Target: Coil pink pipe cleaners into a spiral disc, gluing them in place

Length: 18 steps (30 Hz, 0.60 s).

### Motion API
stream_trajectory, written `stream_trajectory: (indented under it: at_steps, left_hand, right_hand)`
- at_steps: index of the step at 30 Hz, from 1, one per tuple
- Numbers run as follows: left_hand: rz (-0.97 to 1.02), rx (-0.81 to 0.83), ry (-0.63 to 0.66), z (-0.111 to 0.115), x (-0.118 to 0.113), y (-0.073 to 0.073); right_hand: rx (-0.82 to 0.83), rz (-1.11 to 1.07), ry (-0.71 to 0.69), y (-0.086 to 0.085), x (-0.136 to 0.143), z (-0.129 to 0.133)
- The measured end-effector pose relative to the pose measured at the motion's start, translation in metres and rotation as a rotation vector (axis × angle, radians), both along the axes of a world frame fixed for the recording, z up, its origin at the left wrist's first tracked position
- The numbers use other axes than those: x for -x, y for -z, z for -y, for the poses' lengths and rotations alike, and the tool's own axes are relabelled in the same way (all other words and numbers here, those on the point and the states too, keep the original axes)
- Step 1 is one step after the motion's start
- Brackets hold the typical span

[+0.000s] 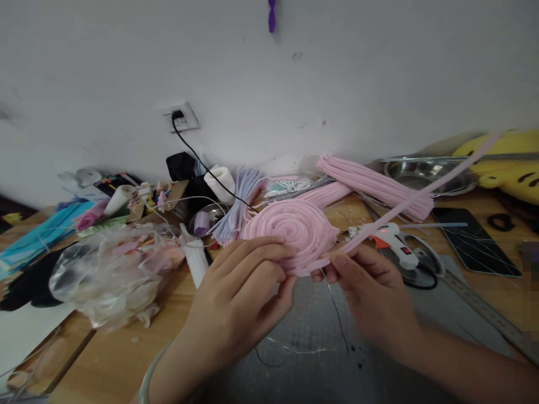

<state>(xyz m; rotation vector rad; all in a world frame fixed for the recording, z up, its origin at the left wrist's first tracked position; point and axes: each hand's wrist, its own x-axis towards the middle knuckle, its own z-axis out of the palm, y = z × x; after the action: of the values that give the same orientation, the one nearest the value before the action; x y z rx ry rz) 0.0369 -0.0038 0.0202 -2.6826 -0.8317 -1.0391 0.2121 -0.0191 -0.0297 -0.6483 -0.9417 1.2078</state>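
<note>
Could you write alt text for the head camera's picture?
A person's left hand holds a coiled pink disc while the right hand pinches a pink strip at its rim. Around them, a wooden table bears a white glue gun, a plastic bag and bundled pink strips.

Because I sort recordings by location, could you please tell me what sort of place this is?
Probably a craft workspace, at a wooden table by a wall; whether home or studio, I cannot tell. A glue gun, a metal ruler and a bundle of fuzzy pink stems suggest it.
</note>
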Motion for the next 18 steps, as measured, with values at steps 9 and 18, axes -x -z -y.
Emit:
stream_trajectory:
  at_steps: [9, 18]
  left_hand:
    - [-0.07, -0.016, -0.032, 0.002, -0.001, -0.001]
    - [-0.098, -0.009, -0.027, 0.002, -0.002, 0.0]
  right_hand:
    - [0.048, 0.068, -0.175, 0.002, -0.012, -0.009]
    - [0.096, 0.17, -0.227, -0.001, -0.016, -0.01]
